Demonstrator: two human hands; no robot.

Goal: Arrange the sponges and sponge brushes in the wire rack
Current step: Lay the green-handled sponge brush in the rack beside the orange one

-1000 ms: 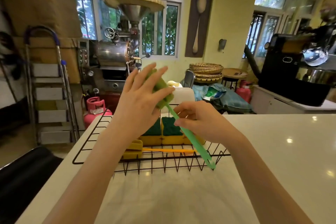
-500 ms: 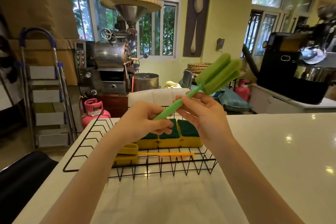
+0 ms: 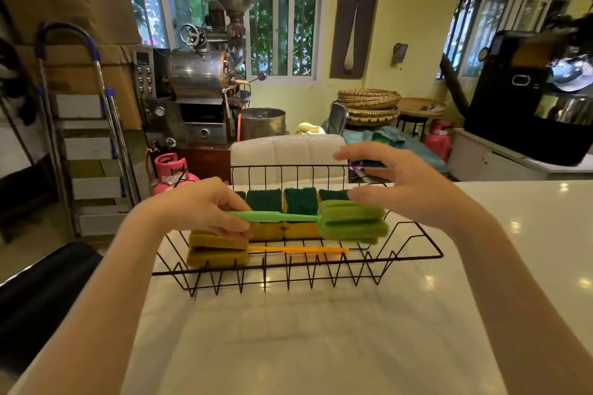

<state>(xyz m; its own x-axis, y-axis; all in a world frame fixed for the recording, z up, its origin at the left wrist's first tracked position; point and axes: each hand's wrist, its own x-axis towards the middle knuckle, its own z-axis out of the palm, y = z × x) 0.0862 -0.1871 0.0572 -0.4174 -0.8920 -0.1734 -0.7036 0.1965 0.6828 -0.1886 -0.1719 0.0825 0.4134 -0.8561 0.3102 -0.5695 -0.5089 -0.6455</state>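
A black wire rack [image 3: 414, 255] stands on the white counter. Along its back stand several yellow sponges with dark green tops [image 3: 300, 202]. A yellow sponge brush [image 3: 218, 250] with an orange handle lies along the front, head to the left. My left hand [image 3: 205, 207] grips the handle end of a green sponge brush [image 3: 351, 221], held level over the rack with its foam head to the right. My right hand [image 3: 404, 186] hovers just above and behind that head, fingers spread, holding nothing.
The white counter [image 3: 321, 346] stretches toward me and to the right. A white padded chair back [image 3: 288, 154] stands just behind the rack. A black chair [image 3: 38, 292] sits at the counter's left edge. A coffee roaster, a pink gas cylinder and a stepladder stand beyond.
The green brush has swung from tilted up to the right down to level over the rack. My right hand let go of it and opened. My left hand kept hold of the handle.
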